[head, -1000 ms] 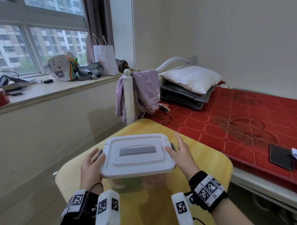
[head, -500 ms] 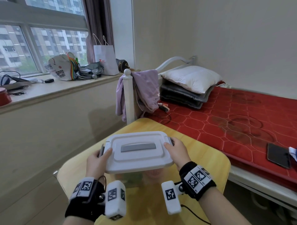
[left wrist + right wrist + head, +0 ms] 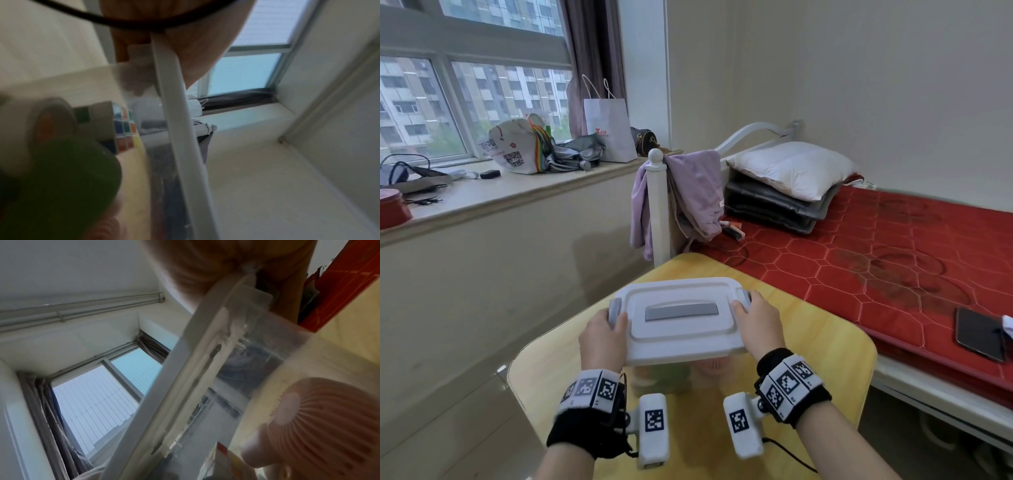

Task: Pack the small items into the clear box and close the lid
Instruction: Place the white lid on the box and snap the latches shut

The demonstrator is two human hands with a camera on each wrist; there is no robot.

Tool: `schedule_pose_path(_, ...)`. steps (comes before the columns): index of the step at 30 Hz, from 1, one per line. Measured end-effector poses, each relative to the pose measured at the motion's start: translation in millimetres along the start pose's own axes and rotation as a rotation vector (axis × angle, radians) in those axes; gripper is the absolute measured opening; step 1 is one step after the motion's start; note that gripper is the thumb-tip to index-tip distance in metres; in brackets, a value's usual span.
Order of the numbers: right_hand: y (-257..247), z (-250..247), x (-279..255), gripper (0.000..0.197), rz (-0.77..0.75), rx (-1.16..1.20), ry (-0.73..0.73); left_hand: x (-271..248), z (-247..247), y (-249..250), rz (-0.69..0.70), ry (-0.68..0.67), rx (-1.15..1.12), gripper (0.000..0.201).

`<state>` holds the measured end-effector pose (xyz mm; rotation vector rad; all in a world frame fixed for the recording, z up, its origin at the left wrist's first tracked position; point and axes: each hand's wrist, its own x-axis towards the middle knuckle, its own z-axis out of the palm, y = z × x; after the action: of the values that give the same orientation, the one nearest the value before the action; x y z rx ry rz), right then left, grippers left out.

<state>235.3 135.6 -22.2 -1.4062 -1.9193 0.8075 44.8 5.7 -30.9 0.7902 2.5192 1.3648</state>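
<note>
On the yellow table stands the clear box with its white lid lying on top. A grey handle sits flat in the lid. My left hand grips the lid's left end, thumb by the grey latch. My right hand grips the right end, covering most of that latch. Through the clear wall show a colour cube, a green item and a pink fan. The lid's edge runs under my left hand's fingers.
A bed with a red cover adjoins the table on the right, with a black phone on it. A purple cloth hangs on the bedpost beyond the table. The window sill at left holds bags.
One second ago my hands lay with straight fingers at the box's sides. They have since closed round the lid's two ends, thumbs on top.
</note>
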Motion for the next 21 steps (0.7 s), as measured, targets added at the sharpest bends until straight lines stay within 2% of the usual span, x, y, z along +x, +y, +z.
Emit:
schedule_pose_path(3,-0.3,0.8,-0.3,0.027,-0.006,0.003,0.010,2.4,0.4,5.5,0.023,-0.007,0.212,0.034)
schedule_pose_path(7,-0.9,1.6,0.2,0.027,0.000,0.013,0.016,4.2,-1.4,8.8,0.016,-0.037,0.299,0.035)
schedule_pose_path(10,-2.5,0.2,3.4,0.028,-0.018,-0.073,0.003,5.5,0.3,10.6,0.019,-0.049,0.315,0.034)
schedule_pose_path(15,-8.0,0.4,6.9,0.030,-0.114,-0.391,-0.001,5.6,1.3,11.5,0.008,-0.048,0.320,0.034)
schedule_pose_path(18,-10.0,-2.4,5.7,0.031,-0.117,-0.401,-0.017,5.5,1.2,12.9,-0.006,-0.050,0.298,0.034)
schedule_pose_path(21,-8.7,-5.8,1.2,0.027,-0.120,-0.315,-0.012,1.7,0.6,8.4,0.005,-0.010,0.212,0.032)
